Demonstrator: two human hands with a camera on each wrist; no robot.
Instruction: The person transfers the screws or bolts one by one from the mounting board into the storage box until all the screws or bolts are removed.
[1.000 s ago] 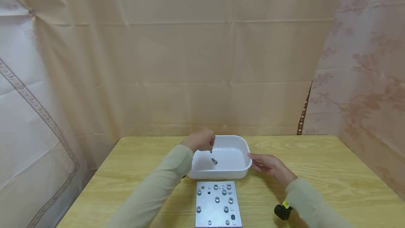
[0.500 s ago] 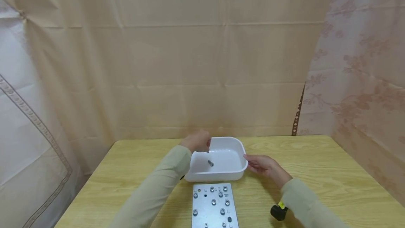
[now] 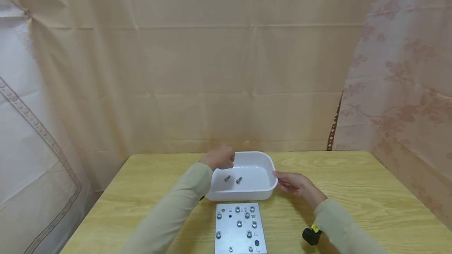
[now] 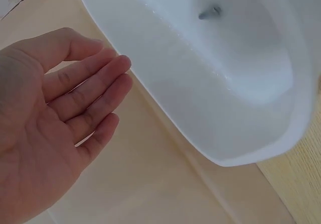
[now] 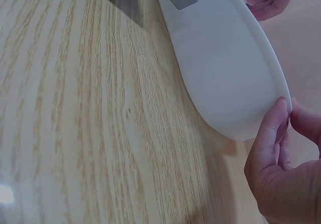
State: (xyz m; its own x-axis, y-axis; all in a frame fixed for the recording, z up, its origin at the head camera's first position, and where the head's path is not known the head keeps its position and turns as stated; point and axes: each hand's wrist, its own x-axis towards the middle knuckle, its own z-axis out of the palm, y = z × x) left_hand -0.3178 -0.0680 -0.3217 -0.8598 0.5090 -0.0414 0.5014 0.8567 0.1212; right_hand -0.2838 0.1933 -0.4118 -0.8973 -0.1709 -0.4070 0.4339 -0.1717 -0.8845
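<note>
My left hand hovers over the left part of a white plastic tray. In the left wrist view its fingers are relaxed and slightly bent, with nothing between them. Two socket-head bolts lie apart on the tray floor, a left bolt and a right bolt. My right hand pinches the tray's right rim, thumb on one side and fingers on the other, as the right wrist view shows its grip. The tray stands upright on the table.
A metal plate carrying several socket-head bolts lies just in front of the tray. A black object with a yellow part rests beside my right sleeve. The wood-grain table ends at a beige cloth backdrop.
My left hand has let go of a bolt, which dropped into the tray beside the first one. The right hand keeps its hold on the rim. The head view has shifted slightly.
</note>
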